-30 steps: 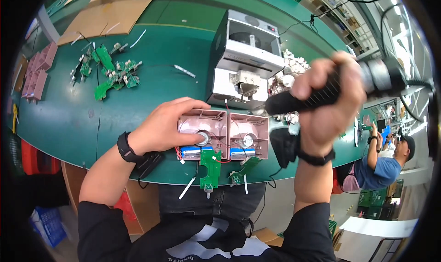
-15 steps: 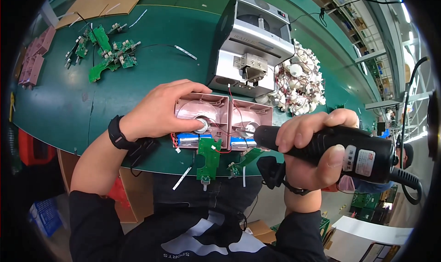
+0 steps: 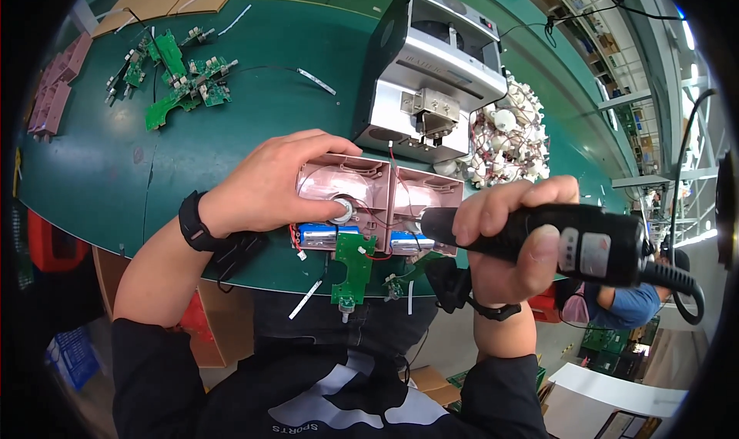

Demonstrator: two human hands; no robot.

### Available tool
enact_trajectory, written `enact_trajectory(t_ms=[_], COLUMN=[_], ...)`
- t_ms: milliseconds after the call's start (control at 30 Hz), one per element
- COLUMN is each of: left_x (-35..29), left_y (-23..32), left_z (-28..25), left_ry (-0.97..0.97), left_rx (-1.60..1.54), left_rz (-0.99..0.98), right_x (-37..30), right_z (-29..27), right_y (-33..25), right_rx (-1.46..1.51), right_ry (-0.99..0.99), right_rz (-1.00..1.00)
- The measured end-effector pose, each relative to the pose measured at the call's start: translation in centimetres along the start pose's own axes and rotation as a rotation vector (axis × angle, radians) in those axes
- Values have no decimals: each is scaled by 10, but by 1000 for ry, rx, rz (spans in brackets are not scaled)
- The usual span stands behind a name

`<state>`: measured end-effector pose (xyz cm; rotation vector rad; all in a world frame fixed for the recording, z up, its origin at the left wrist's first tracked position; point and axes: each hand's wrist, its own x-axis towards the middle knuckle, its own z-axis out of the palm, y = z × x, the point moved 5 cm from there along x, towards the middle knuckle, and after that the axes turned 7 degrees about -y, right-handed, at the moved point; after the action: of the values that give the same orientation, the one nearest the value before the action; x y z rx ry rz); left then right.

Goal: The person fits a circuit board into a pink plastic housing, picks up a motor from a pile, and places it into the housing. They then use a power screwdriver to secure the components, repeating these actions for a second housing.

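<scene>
Two pink plastic housings, a left one (image 3: 339, 182) and a right one (image 3: 433, 186), lie open side by side. My left hand (image 3: 265, 179) grips the left housing, fingers over its far wall and thumb on a round white part (image 3: 341, 210) inside. A black electric screwdriver (image 3: 593, 239) is in my closed right hand (image 3: 508, 247), aimed leftward over the right housing. Its bit is near the shared wall; exact contact cannot be made out. Each housing holds a blue cell, one being the left cell (image 3: 327, 236). A green circuit board (image 3: 353, 270) hangs off the near edge by wires.
Beyond the housings stands a grey screw feeder (image 3: 431, 70), beside a heap of white wired parts (image 3: 508, 135). Loose green circuit boards (image 3: 185, 77) lie at the far left, near more pink housings (image 3: 58, 93) and cardboard (image 3: 165, 0). Another person (image 3: 627, 304) is at the right.
The screwdriver and my right hand have shifted slightly left, bringing the bit toward the shared wall. My left hand keeps its grip. The whole view has shifted a little.
</scene>
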<state>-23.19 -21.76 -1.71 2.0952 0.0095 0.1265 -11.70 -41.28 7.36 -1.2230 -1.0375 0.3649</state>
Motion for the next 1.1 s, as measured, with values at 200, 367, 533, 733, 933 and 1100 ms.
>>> enact_trajectory(t_ms=[200,367,533,733,933,1100], left_x=[-2,-2,-2,-1,1,-4], left_y=[-3,0,-1,-2,-3,-7], left_z=[1,3,2,5,2,2], left_ry=[19,30,-1,-2,-9,16], left_rx=[-3,-15,-55,-90,-27,-85], left_rz=[30,52,5,-3,29,10], right_x=[19,72,89,49,10,6], right_z=[-8,-16,-13,4,50,58], right_y=[-33,-36,-18,-58,-60,-31], right_rx=[197,237,-54,238,81,49], right_ry=[-29,89,107,35,-81,-50], right_rz=[-91,-226,-259,-144,-79,112])
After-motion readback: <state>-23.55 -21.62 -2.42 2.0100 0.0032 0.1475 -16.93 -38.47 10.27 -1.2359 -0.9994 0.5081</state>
